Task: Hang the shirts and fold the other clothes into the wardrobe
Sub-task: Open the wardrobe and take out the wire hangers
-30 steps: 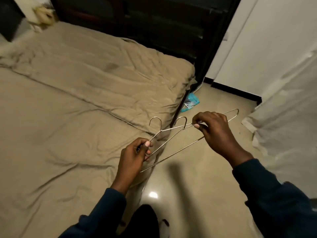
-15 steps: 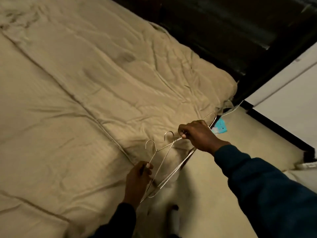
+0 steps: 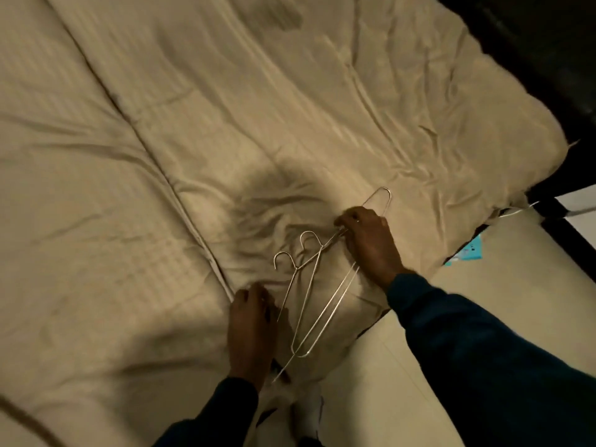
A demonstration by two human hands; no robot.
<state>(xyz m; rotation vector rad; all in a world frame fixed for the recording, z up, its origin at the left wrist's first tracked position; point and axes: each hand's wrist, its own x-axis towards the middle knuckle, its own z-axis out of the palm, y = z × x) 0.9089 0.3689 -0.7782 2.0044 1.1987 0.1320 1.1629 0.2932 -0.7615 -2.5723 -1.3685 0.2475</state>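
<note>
Two silver wire hangers (image 3: 336, 301) lie together on the beige bed cover (image 3: 225, 140) near the bed's corner, hooks pointing up-left. My right hand (image 3: 371, 243) grips their upper arms, fingers curled round the wires and pressed down to the cover. My left hand (image 3: 251, 324) rests back-up on the cover at the hangers' lower left end. The wire runs along its edge, and whether its fingers hold it is hidden. No shirt or other clothing is in view.
The pale tiled floor (image 3: 371, 398) runs along the bed's right side. A blue packet (image 3: 469, 253) lies on it by the bed's corner. A dark frame or furniture (image 3: 548, 59) stands beyond the bed at the upper right.
The hangers went from held in the air beside the bed down onto the bed cover. Both hands lowered with them, and my view swung left over the bed.
</note>
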